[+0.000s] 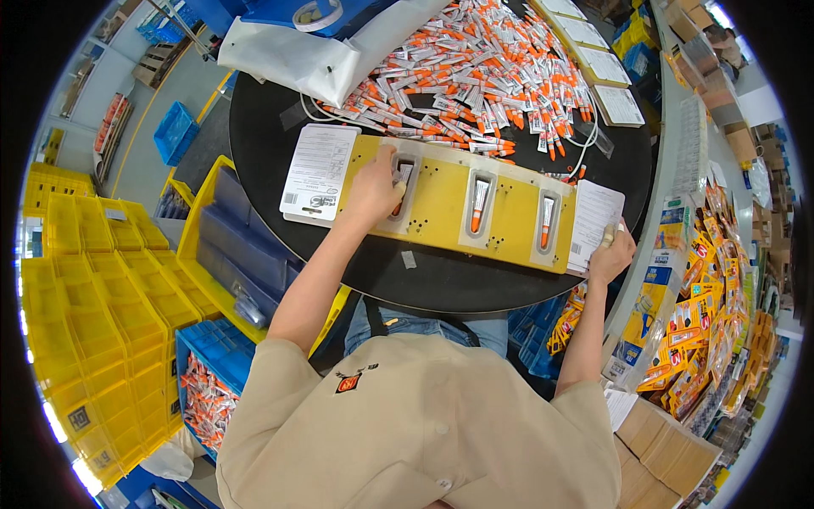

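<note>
A long yellow fixture (435,231) lies across the black round table, with three clear blister trays along it. The middle blister holds a small white tube with an orange cap (480,204), and the right one holds a similar tube (546,222). My left hand (376,188) is closed with its fingertips at another tube (406,172) in the left blister, partly covering it. At the fixture's right end, my right hand (614,253) pinches the edge of a white printed card (596,212) on a stack. Both hands have pale covers on some fingertips.
A heap of tubes (475,76) covers the far table. More printed cards (319,170) lie left of the fixture. Yellow crates (102,254) and a blue crate of tubes (208,394) stand left; packaged goods (695,322) lie right. A tape roll (318,15) sits far left.
</note>
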Available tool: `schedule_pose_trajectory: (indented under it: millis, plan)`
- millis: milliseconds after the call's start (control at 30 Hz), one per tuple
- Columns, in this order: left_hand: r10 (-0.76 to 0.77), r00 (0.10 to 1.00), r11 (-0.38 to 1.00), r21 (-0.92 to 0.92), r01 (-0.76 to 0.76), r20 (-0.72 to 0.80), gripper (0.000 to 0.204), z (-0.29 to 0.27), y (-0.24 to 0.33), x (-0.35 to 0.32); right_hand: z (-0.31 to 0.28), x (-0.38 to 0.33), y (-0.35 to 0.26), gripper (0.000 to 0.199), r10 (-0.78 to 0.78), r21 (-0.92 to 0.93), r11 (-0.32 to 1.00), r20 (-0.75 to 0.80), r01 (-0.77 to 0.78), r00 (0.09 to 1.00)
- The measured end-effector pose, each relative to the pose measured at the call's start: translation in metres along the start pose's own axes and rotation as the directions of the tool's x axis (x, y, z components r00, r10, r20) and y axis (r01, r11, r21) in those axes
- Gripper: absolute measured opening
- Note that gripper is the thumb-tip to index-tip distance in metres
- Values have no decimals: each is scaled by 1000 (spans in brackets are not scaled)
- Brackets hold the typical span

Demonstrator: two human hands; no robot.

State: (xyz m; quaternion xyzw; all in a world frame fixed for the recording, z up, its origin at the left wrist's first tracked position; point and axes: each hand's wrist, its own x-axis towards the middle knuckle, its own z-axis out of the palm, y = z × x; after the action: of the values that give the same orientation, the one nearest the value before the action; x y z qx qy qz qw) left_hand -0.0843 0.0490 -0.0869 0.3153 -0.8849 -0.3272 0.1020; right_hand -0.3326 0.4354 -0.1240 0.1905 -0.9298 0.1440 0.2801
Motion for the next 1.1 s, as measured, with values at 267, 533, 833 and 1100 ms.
schedule_pose_trajectory:
  millis: [267, 533, 833, 1100]
  plan:
    - [-399, 917, 742, 580, 337, -23, 48, -104, -81, 19, -103, -6, -134, 15, 86, 534, 836, 99, -125, 991]
    - [-83, 994, 893, 437, 108, -76, 32, -172, -27, -10, -18, -67, -226, 31, 103, 557, 742, 455, -373, 885]
    - [57, 998, 931, 360, -67, 39, 71, -51, -19, -24, -45, -48, -135, 44, 79, 105, 986, 380, -127, 922]
    - [-77, 904, 841, 515, -168, 421, 81, -39, 11, -7, 12, 2, -64, 39, 91, 186, 967, 386, -174, 918]
